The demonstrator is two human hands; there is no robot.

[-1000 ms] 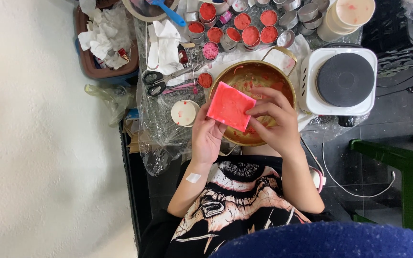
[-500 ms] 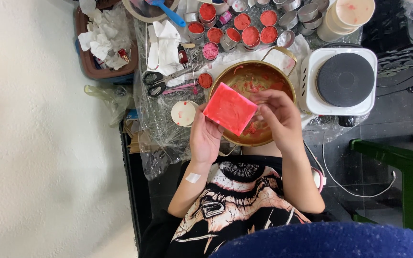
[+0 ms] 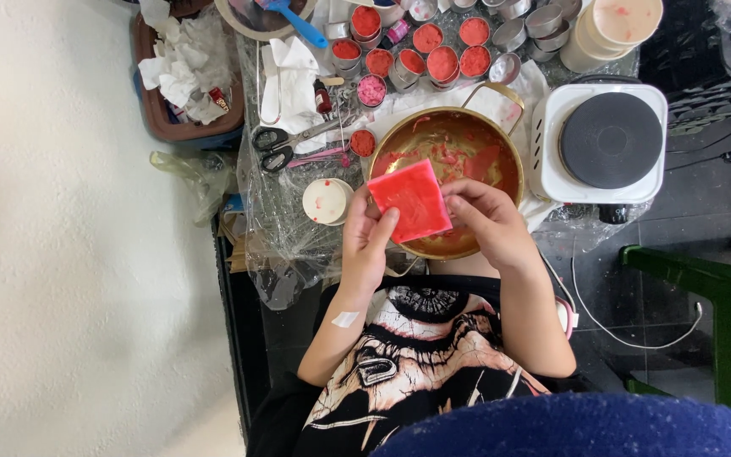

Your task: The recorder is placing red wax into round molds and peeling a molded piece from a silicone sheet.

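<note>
Red block [image 3: 410, 200], flat and square, sits over the near rim of the brass bowl [image 3: 467, 144]; we pinch it with our left hand [image 3: 364, 241] at 7 o'clock and our right hand [image 3: 488, 224] at 4 o'clock. At 2 o'clock stands a white hotplate [image 3: 611, 140]; at 12, red-filled tins [image 3: 433, 46].

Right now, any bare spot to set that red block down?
Tight. Both the left hand and right hand hold the red block over the brass bowl. Bare spots: the hotplate top and the plastic sheet below the small white cup. Behind the bowl, the red-filled tins and scissors crowd it.
</note>
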